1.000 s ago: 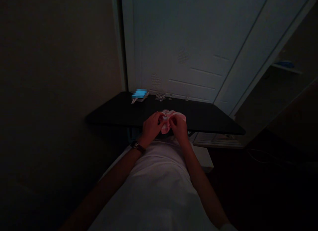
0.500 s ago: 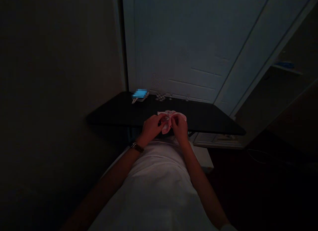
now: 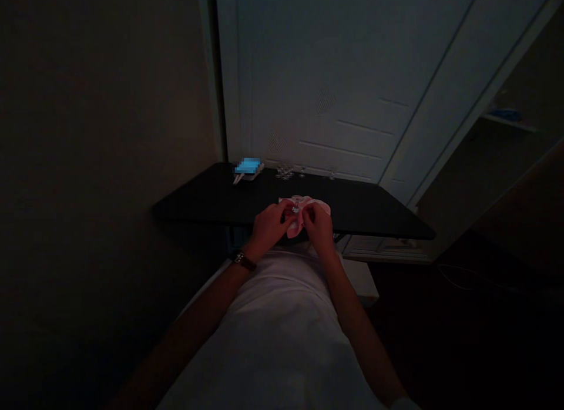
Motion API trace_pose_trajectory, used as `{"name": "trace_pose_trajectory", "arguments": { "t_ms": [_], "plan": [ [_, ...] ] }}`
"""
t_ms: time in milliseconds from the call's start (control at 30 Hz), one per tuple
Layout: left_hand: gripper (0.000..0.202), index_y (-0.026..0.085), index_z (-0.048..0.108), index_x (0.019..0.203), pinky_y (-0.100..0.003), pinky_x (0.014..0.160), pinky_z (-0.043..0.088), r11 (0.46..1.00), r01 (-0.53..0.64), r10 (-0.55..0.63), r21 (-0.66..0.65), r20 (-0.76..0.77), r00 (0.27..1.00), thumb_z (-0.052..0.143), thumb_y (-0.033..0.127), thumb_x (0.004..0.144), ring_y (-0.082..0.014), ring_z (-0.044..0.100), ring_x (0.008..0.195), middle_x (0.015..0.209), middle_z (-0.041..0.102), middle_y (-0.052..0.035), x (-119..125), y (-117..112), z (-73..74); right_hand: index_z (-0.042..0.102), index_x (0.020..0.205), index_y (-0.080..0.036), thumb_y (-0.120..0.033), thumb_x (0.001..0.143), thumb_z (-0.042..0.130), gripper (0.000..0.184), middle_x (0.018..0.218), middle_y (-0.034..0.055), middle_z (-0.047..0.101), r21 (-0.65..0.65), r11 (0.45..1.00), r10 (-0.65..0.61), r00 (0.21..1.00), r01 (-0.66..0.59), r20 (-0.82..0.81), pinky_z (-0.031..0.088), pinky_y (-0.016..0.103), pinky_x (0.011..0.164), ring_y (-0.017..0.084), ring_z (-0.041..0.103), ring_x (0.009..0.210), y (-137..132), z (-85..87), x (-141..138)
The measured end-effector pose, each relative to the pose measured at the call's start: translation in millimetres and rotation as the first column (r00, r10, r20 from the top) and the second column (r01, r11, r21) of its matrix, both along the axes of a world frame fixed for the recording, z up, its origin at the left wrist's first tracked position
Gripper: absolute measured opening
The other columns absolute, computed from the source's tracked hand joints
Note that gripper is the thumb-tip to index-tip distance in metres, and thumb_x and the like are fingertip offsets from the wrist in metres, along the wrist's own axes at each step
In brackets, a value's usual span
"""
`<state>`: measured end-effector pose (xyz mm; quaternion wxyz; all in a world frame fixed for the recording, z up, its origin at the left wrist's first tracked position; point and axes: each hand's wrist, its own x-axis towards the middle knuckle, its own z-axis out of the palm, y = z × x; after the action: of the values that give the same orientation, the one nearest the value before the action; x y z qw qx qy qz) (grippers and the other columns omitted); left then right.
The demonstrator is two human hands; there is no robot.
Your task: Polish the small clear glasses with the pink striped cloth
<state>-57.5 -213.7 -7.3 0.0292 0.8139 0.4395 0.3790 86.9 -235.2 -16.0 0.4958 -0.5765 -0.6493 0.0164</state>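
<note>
Just above the near edge of the table, my left hand [image 3: 269,225] is closed, thumb and fingers pinching a small clear glass-like piece [image 3: 296,205] with a round, flat end and a narrower stem. A pink cloth [image 3: 295,227] lies bunched beneath and around that piece. Its right part is gripped by my right hand [image 3: 319,222], whose fingers are curled together against the piece. The fingertips of both hands are partly hidden by the folds and the dim light.
The black table [image 3: 211,198] stands against a pale panelled door [image 3: 308,57]. Along its back lie several small clear pieces [image 3: 285,172] and a device with a lit blue screen [image 3: 248,165]. A white box-like object [image 3: 361,279] is below the table at right.
Both hands stay almost in place. The clear piece has shifted very slightly between the fingers, and the cloth looks nearly the same.
</note>
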Motion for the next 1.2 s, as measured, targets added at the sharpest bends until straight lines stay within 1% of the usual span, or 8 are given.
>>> {"name": "trace_pose_trajectory", "arguments": {
  "t_ms": [233,467,633,733,867,1000,1133,1200],
  "plan": [
    [0.028,0.024,0.050,0.107,-0.024,0.070,0.042,1.000,-0.021,0.021,-0.010,-0.049,0.999,0.045,0.039,0.084,-0.0176,0.061,0.087,0.095,0.065,-0.0031,1.5,-1.9,3.5,0.052,0.082,-0.020,-0.026,0.083,0.042,0.011,0.079,0.0022,0.060,-0.064,0.998,-0.010,0.996,0.016,0.085,0.038,0.025,0.066,0.015,0.054,0.071,4.8,1.9,1.4],
    [0.030,0.022,0.048,0.111,-0.026,0.067,0.042,0.988,-0.154,0.144,-0.025,-0.226,0.963,0.042,0.039,0.086,-0.0203,0.063,0.085,0.091,0.067,-0.0049,9.1,5.4,12.9,0.051,0.083,-0.018,-0.021,0.085,0.037,0.014,0.083,0.0043,0.060,-0.129,0.989,-0.048,0.978,0.075,0.202,0.035,0.023,0.064,0.014,0.053,0.074,17.1,9.5,3.2],
    [0.029,0.022,0.049,0.106,-0.025,0.068,0.043,0.990,-0.138,0.134,-0.003,-0.227,0.965,0.046,0.039,0.083,-0.0202,0.063,0.087,0.092,0.067,-0.0051,14.7,26.9,15.7,0.052,0.084,-0.015,-0.017,0.085,0.040,0.013,0.083,0.0064,0.061,-0.180,0.979,-0.027,0.941,0.093,0.338,0.034,0.023,0.064,0.014,0.054,0.075,45.4,13.4,12.1],
    [0.028,0.021,0.051,0.102,-0.025,0.067,0.043,0.991,-0.132,0.125,-0.019,-0.211,0.970,0.049,0.038,0.081,-0.0204,0.063,0.086,0.093,0.067,-0.0061,16.1,38.8,18.1,0.053,0.085,-0.014,-0.015,0.084,0.039,0.014,0.083,0.0078,0.061,-0.209,0.973,-0.017,0.931,0.099,0.364,0.034,0.024,0.064,0.015,0.054,0.075,61.7,14.6,16.6],
    [0.024,0.020,0.055,0.095,-0.025,0.064,0.042,0.997,-0.062,0.054,-0.035,-0.193,0.980,0.053,0.036,0.077,-0.0205,0.062,0.083,0.092,0.066,-0.0067,16.1,57.5,22.2,0.056,0.087,-0.014,-0.013,0.082,0.041,0.016,0.087,0.0088,0.063,-0.250,0.966,0.034,0.925,0.066,0.377,0.035,0.024,0.066,0.015,0.054,0.077,79.7,17.0,21.0],
    [0.031,0.018,0.057,0.091,-0.024,0.063,0.041,0.994,0.002,-0.016,-0.113,-0.122,0.992,0.058,0.042,0.072,-0.0190,0.061,0.080,0.089,0.066,-0.0070,19.2,86.5,26.3,0.058,0.088,-0.013,-0.016,0.082,0.044,0.015,0.089,0.0084,0.064,-0.293,0.956,0.095,0.919,0.023,0.382,0.036,0.023,0.068,0.015,0.054,0.078,102.5,25.1,29.3],
    [0.035,0.015,0.060,0.084,-0.024,0.062,0.040,0.972,0.109,-0.137,-0.208,-0.121,0.983,0.063,0.044,0.065,-0.0190,0.060,0.077,0.086,0.066,-0.0072,24.8,117.1,32.5,0.061,0.080,-0.014,-0.017,0.077,0.053,0.009,0.083,0.0040,0.065,-0.365,0.929,0.202,0.902,-0.053,0.382,0.037,0.020,0.066,0.012,0.054,0.073,124.3,35.9,41.9],
    [0.035,0.015,0.061,0.082,-0.024,0.060,0.040,0.967,0.126,-0.155,-0.221,-0.118,0.981,0.064,0.044,0.063,-0.0187,0.060,0.076,0.085,0.067,-0.0069,26.6,127.9,35.0,0.062,0.079,-0.014,-0.017,0.077,0.052,0.011,0.080,0.0027,0.065,-0.382,0.921,0.233,0.898,-0.080,0.374,0.038,0.020,0.065,0.011,0.054,0.069,132.2,39.2,47.9]
  ]
}}
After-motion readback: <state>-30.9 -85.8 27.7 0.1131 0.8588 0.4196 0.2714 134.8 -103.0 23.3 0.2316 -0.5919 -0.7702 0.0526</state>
